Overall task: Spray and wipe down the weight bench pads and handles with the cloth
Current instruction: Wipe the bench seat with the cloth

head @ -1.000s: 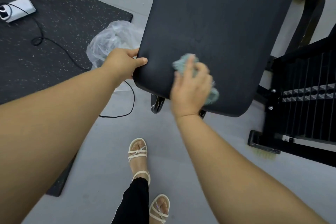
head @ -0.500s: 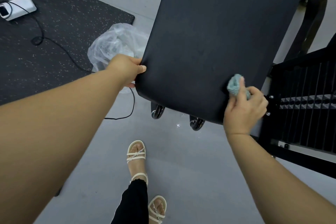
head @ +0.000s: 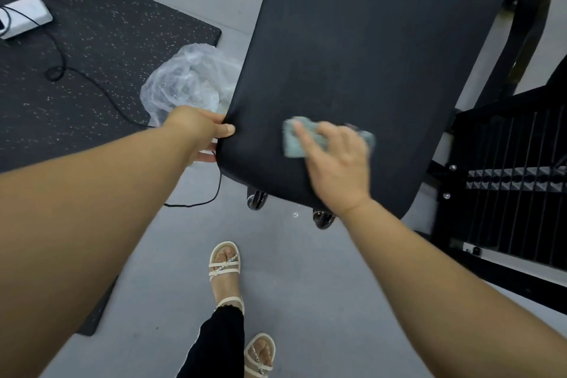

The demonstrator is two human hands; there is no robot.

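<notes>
The right hand [head: 336, 163] is pressing a small teal cloth [head: 296, 139] flat against the black bench pad [head: 368, 55], down near the pad's closest end – fingers spread over it, so the cloth is mostly pinned under the palm and looking a bit blurry. The left hand [head: 196, 129] is gripping the pad's left edge, thumb sitting on top and fingers curling underneath. Just behind that hand a crumpled clear plastic bag [head: 187, 80] is lying on the grey floor [head: 291, 285], right beside the pad. Two little wheels [head: 257, 200] are peeking out under the pad's near end.
</notes>
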